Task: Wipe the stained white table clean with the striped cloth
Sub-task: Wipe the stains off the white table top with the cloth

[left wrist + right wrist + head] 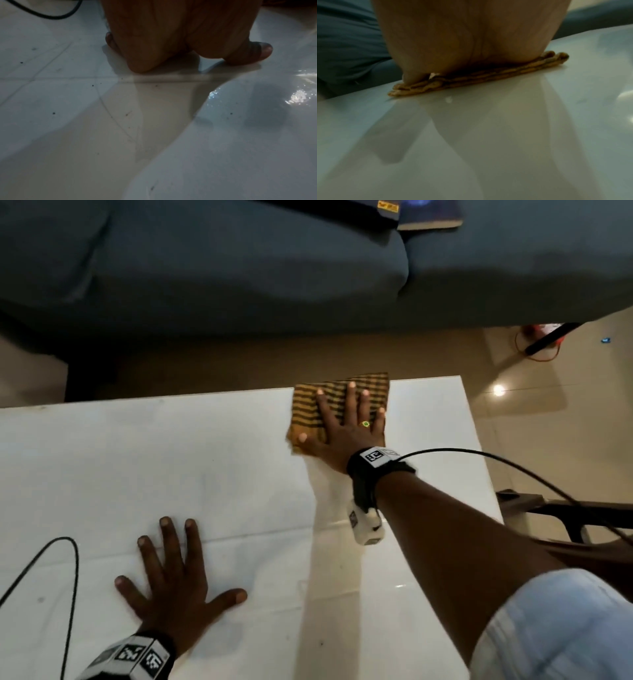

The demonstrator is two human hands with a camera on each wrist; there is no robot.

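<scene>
A folded cloth with yellow and dark stripes lies flat at the far edge of the white table, right of centre. My right hand presses on it with straight, spread fingers; from the right wrist view the palm bears down on the cloth's layered edge. My left hand rests flat on the bare table near the front left, fingers spread, and its palm touches the surface. Small dark specks dot the table around it.
A dark blue sofa stands just beyond the table's far edge, with a book on it. Black cables trail from both wrists. Tiled floor and a dark chair frame lie to the right.
</scene>
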